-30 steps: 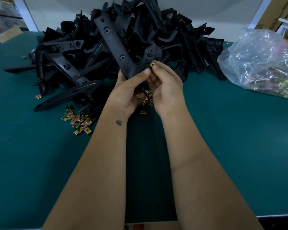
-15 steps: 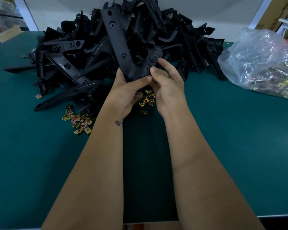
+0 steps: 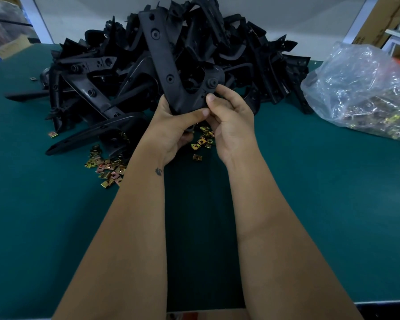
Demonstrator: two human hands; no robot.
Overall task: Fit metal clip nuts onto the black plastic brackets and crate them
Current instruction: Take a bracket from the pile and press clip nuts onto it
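Observation:
I hold a black plastic bracket (image 3: 169,72) upright above the green table, its long arm pointing up and away. My left hand (image 3: 171,128) grips its lower end, thumb across the front. My right hand (image 3: 231,116) pinches the bracket's short right arm near a round boss, thumb and fingers curled on it. No clip nut shows between my fingers now. Loose gold clip nuts (image 3: 202,143) lie on the table just under my hands, and a second scatter of clip nuts (image 3: 106,167) lies to the left.
A big heap of black brackets (image 3: 102,88) fills the far middle of the green table (image 3: 310,204). A clear plastic bag of clip nuts (image 3: 365,93) sits at the far right. Cardboard boxes stand beyond the table at both sides.
A second ago my right fingers held a gold clip nut at the bracket's short arm; that nut is out of sight now. The bracket has tilted more upright and risen slightly.

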